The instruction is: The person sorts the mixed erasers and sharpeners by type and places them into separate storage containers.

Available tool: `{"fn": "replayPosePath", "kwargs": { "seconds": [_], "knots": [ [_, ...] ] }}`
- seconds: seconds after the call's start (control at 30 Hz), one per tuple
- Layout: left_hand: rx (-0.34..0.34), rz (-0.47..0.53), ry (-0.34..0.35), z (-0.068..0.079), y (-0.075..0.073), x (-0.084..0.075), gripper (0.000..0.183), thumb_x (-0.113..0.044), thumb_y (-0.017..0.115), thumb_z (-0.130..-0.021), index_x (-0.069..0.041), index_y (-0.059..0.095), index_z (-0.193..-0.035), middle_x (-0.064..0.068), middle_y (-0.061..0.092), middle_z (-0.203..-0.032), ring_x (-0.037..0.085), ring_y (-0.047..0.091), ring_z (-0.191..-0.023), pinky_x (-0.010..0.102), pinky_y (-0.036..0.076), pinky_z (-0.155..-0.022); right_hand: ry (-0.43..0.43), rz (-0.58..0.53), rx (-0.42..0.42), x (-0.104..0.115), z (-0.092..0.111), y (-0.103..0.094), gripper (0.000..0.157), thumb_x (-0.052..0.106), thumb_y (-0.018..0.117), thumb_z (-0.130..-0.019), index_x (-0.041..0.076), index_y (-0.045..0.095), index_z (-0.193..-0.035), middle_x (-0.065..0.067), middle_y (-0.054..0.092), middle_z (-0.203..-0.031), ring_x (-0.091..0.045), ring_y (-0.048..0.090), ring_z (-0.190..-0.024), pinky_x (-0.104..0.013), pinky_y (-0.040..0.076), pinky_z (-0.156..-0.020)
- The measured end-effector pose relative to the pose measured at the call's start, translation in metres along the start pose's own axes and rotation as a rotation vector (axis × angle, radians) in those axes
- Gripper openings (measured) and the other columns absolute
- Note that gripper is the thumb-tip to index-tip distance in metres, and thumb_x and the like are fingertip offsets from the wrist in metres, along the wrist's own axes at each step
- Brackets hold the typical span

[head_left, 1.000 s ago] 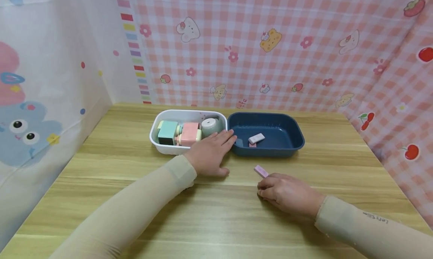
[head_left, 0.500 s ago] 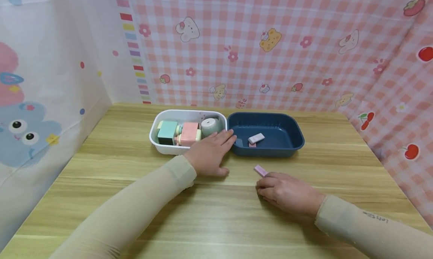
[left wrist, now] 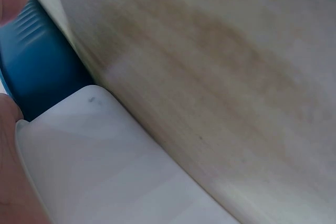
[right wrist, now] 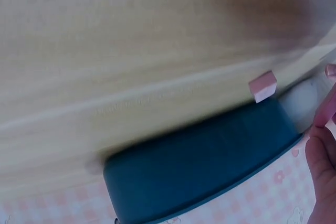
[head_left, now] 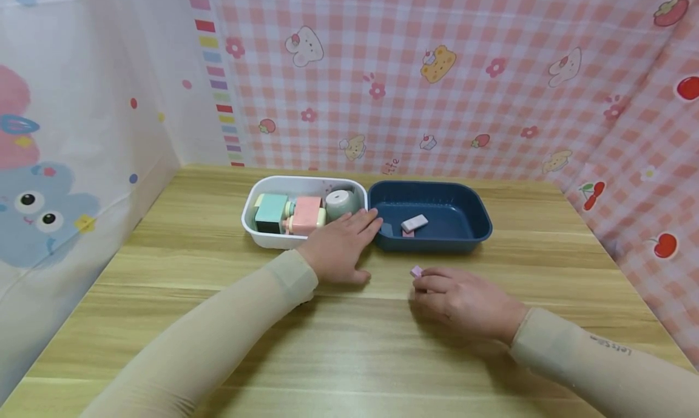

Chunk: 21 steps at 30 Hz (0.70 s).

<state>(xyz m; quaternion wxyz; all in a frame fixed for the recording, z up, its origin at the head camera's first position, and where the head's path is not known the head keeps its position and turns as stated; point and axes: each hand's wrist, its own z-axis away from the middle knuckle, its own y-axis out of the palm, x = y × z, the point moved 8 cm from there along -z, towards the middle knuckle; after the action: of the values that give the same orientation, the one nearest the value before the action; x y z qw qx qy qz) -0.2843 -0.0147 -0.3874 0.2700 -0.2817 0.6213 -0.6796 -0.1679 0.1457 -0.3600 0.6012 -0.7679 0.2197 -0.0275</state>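
Note:
My left hand (head_left: 341, 246) lies flat across the adjoining rims of the white bin (head_left: 273, 241) and the dark blue bin (head_left: 431, 245). The white bin holds a mint square-sided bottle (head_left: 272, 209), a pink one (head_left: 307, 215) and a pale grey-green rounded object (head_left: 340, 204). In the blue bin a white eraser-like block (head_left: 414, 223) overlaps a pink one (head_left: 408, 233). My right hand (head_left: 466, 301) pinches a small pink block (right wrist: 326, 109), seen in the right wrist view. Another pink block (head_left: 416, 271) lies on the table beyond its fingertips, partly covered by the hand.
The wooden table (head_left: 349, 357) runs back to a pink checked cloth (head_left: 415, 114), which hangs close behind both bins. A white printed cloth (head_left: 93, 102) bounds the left side. The bins stand side by side, touching or nearly so.
My right hand has risen slightly and shifted forward, covering more of the pink block on the table. The left hand and the bins have stayed put.

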Motion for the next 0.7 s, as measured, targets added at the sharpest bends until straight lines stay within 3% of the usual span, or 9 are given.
{"fn": "replayPosePath", "kwargs": {
  "seconds": [0.7],
  "knots": [
    [0.016, 0.018, 0.0, 0.003, -0.005, -0.003, 0.111, -0.069, 0.067, -0.09, -0.013, 0.015, -0.17, 0.009, 0.011, -0.179, 0.026, 0.013, -0.166, 0.039, 0.015, -0.135, 0.02, 0.023, -0.095, -0.027, -0.009, -0.021, 0.039, 0.011, 0.094, -0.075, 0.008, 0.081, -0.112, -0.004, 0.08, -0.113, -0.022, 0.073, -0.11, -0.039, 0.063, -0.095]
  ]
}}
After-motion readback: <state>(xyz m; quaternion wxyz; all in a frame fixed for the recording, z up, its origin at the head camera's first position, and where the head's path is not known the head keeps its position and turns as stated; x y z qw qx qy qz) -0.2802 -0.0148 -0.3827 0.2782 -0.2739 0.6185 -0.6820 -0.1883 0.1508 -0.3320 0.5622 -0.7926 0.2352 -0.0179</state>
